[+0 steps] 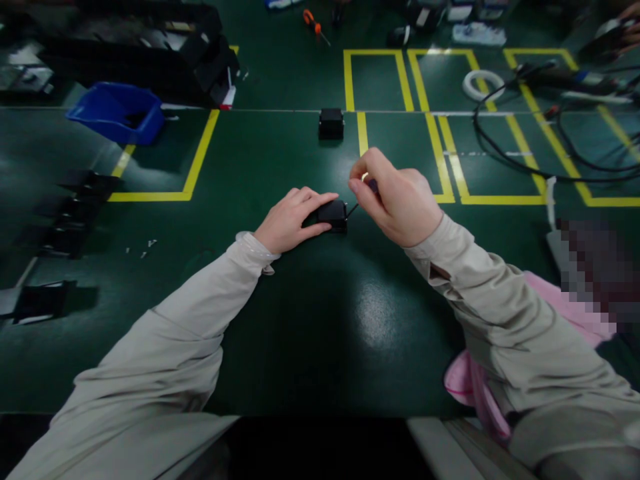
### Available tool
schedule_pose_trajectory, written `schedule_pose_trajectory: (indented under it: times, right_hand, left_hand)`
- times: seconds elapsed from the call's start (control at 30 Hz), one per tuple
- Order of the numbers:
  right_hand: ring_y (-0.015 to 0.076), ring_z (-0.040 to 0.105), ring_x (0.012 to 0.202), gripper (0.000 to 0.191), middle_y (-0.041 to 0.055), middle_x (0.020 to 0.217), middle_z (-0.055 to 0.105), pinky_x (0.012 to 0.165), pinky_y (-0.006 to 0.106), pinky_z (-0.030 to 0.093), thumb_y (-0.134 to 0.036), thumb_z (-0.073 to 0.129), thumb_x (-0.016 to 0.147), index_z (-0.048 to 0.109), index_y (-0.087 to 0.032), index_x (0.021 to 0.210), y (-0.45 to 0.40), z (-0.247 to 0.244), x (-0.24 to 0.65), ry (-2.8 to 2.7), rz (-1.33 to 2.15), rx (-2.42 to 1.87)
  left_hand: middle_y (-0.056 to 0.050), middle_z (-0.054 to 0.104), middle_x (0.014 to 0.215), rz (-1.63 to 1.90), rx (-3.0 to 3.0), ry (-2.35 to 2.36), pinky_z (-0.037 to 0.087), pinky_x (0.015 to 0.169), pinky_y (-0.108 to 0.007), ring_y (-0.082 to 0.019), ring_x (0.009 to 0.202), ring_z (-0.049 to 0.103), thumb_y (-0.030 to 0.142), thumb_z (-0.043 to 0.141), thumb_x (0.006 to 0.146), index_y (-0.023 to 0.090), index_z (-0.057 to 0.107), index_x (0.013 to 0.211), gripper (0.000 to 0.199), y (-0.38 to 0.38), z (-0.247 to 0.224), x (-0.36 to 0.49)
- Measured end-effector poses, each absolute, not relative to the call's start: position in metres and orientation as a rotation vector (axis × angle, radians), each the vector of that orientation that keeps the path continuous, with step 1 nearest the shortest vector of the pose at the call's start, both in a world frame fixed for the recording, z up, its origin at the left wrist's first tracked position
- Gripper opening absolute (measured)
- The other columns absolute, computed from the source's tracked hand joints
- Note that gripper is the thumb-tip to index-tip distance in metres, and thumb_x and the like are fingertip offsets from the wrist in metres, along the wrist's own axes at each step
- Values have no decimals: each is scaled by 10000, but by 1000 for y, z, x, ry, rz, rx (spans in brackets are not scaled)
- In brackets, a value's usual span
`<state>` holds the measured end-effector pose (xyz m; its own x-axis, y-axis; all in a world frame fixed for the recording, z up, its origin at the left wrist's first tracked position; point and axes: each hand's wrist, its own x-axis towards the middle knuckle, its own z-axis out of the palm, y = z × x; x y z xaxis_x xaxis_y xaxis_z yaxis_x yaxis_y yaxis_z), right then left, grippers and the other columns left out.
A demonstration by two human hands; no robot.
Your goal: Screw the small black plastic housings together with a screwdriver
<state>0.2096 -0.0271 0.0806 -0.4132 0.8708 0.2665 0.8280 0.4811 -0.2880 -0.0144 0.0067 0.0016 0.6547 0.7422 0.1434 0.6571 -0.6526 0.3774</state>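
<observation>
My left hand (295, 219) grips a small black box (333, 215) on the green table, with fingers along its far and near sides. To the right, my right hand (393, 193) is closed round a dark-handled screwdriver (373, 185). Its thin shaft slants down to the right side of the box; whether the tip sits in a screw is too small to tell. A second black box (331, 124) stands farther back. Several tiny screws (149, 247) lie on the table left of my left hand.
A blue bin (119, 113) and a large black housing (150, 53) stand at the back left. Black brackets (70, 213) line the left. An orange screwdriver (313, 23), a white tape ring (483, 85) and a black cable (500, 155) lie farther back. Pink cloth (565, 307) is beside my right sleeve.
</observation>
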Motion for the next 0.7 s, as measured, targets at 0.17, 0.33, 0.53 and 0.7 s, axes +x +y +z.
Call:
schedule_pose_trajectory:
  times: [0.17,0.33,0.53,0.7]
  right_hand:
    - [157,601,673,369,29,814,640,702,301,425,-342,275,997,517,-161,1209,-28,80,209,-2321,164,-1423]
    - [175,602,658,439,27,747,616,682,312,423,-461,257,1002,555,-162,1120,-27,79,211,-2352,144,-1432]
    - [154,585,638,375,32,783,643,679,301,416,-351,277,992,541,-156,1173,-27,80,210,-2326,151,-1429]
    - [150,599,673,390,28,816,641,689,293,413,-400,277,1000,534,-161,1170,-27,80,211,-2331,165,-1391]
  left_hand:
    - [-104,559,1226,407,2578,1130,419,1007,-432,-275,1124,497,472,520,957,245,453,1466,561,6,2,-14]
    - [-104,561,1232,422,2588,1126,424,1007,-431,-277,1130,502,464,533,954,244,446,1474,571,6,1,-15]
    - [-102,567,1228,409,2581,1122,424,1007,-434,-271,1119,507,457,533,958,246,455,1466,556,6,3,-14]
    - [-104,561,1223,420,2583,1125,430,997,-435,-276,1116,505,463,533,956,246,446,1471,566,6,1,-15]
